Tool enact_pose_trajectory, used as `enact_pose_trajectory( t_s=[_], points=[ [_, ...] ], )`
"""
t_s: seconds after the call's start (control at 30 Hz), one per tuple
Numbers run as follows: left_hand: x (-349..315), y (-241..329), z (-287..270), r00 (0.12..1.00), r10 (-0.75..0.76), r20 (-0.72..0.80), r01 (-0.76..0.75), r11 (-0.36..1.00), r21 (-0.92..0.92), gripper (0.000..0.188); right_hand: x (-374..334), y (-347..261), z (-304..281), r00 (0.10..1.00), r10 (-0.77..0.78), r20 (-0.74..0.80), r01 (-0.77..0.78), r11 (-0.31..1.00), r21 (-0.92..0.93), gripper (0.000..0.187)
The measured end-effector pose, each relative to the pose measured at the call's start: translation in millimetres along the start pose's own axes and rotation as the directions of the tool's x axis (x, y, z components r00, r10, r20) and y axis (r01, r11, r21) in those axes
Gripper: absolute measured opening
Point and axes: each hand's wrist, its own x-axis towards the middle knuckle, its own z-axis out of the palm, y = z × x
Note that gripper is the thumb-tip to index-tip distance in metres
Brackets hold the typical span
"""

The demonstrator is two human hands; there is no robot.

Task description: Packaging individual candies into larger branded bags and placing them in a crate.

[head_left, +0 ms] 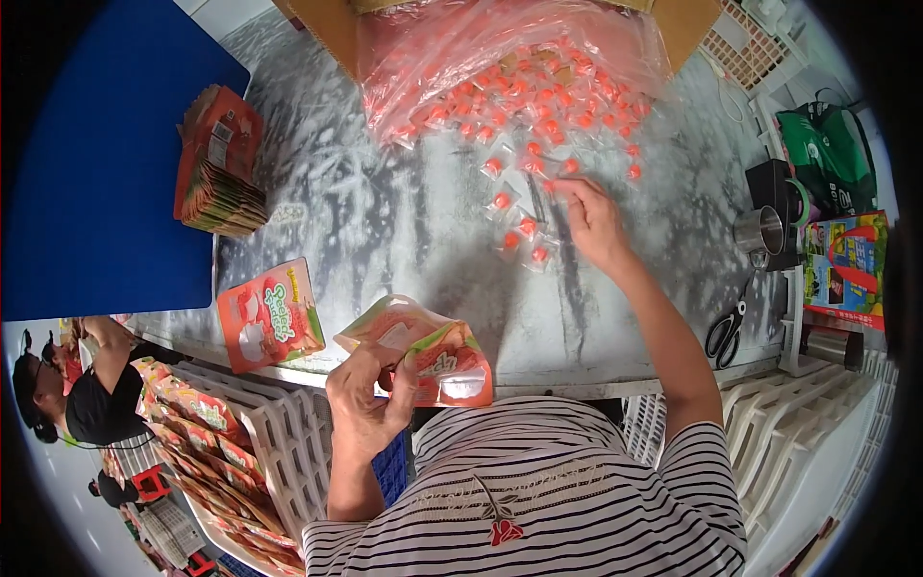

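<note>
My left hand (365,399) holds an orange stand-up pouch (437,356) open at the table's near edge, in front of my striped shirt. My right hand (591,221) reaches out over the grey table (385,221), fingertips pinched on a small clear-wrapped orange candy (550,185). Several more wrapped candies (519,231) lie loose just left of that hand. Farther back, a clear plastic bag (510,67) spills many such candies out of a cardboard box (327,29).
A single flat pouch (269,313) lies at the near left edge, and a stack of pouches (219,163) stands at the far left. Scissors (726,327), a metal cup (761,231) and a green bag (832,159) are on the right. White crates (279,433) hold filled pouches; another person (77,394) sits at lower left.
</note>
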Motion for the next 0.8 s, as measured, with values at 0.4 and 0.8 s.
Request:
enact_pose_trajectory(
  t_s=[0.4,0.8],
  points=[
    [-3.4,-0.9,1.1,0.999,-0.037,0.005,0.037,0.999,0.003,0.006,-24.6,14.7,-5.9,0.999,-0.019,-0.026,0.019,1.0,0.0,0.029],
    [-4.1,1.1,2.1,0.998,-0.057,0.009,0.057,0.998,0.001,0.007,-34.1,-1.7,-8.7,0.968,0.248,-0.039,-0.208,0.878,0.432,0.031]
  ],
)
